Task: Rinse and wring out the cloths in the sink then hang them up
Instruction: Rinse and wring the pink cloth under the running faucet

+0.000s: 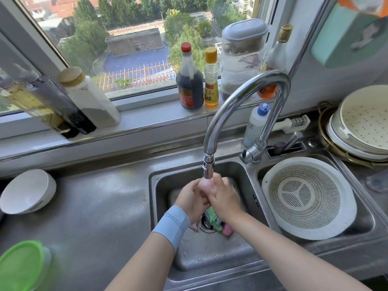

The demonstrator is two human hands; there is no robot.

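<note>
Over the steel sink (210,259), under the spout of the chrome tap (212,131), my left hand (192,199) and my right hand (223,199) grip a bunched pale pink cloth (203,185) between them. Water runs from the spout onto it. Below my hands a green cloth (212,215) hangs down, and a pink cloth (227,229) lies beside the drain (206,224). My left wrist wears a light blue band. Which cloth each finger grips is hidden.
A white colander (308,196) fills the right basin. More strainers (361,122) are stacked at the far right. Sauce bottles (190,78) and jars line the windowsill. A white bowl (27,191) and a green-lidded container (21,267) sit on the left counter.
</note>
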